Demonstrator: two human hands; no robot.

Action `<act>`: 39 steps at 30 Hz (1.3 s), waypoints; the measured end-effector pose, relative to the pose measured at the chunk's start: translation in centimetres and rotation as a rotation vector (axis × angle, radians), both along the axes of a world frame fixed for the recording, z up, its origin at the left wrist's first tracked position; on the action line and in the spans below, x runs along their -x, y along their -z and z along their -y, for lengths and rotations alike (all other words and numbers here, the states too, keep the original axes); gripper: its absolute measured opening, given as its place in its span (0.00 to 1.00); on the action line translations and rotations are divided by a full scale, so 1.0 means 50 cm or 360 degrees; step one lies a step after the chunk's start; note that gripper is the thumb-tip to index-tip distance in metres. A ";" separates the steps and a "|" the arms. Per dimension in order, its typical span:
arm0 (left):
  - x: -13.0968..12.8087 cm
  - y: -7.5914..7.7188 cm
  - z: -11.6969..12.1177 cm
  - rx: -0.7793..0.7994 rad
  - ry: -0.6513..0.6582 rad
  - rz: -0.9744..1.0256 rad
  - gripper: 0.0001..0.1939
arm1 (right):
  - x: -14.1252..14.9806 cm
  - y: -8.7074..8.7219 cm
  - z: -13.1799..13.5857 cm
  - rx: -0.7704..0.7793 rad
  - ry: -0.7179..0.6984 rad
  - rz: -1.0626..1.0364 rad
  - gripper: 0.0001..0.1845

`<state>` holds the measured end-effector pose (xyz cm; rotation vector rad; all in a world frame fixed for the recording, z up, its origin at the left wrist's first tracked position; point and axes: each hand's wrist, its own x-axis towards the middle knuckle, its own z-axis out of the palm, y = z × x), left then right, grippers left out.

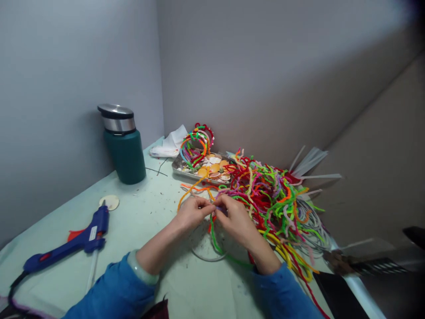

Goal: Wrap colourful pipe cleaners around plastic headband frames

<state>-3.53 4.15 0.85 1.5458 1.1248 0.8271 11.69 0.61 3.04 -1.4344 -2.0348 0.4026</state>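
Both hands meet over the table, fingertips pinched together. My left hand (194, 212) is closed at the fingertips, touching my right hand (235, 216). Between them shows a small bit of purple pipe cleaner (219, 208), mostly covered by the fingers. A green pipe cleaner (215, 239) hangs down beneath the right fingers. Under the hands curves a thin grey wire ring (208, 259); its upper part is hidden. Right beside my right hand lies a big tangled heap of coloured pipe cleaners (262, 188).
Behind the hands sits a metal tray (186, 175) of shells, with decorated rings (195, 144) on it. A blue glue gun (84, 239) lies left, its nozzle over a pale disc (111, 202). A green bottle (126, 157) stands behind. Grey wire rings (312, 221) lie right.
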 end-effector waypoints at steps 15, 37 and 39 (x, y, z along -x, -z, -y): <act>0.005 -0.006 -0.003 0.0396 -0.0182 0.0312 0.17 | 0.025 -0.053 0.046 -0.0103 0.0245 0.0595 0.09; 0.002 -0.036 0.035 0.0229 -0.0352 0.0580 0.13 | 0.027 -0.032 0.023 0.0180 0.0019 -0.0282 0.15; 0.001 -0.035 0.049 0.0198 -0.0411 0.0635 0.14 | 0.031 -0.035 0.030 0.0128 0.0004 -0.0222 0.16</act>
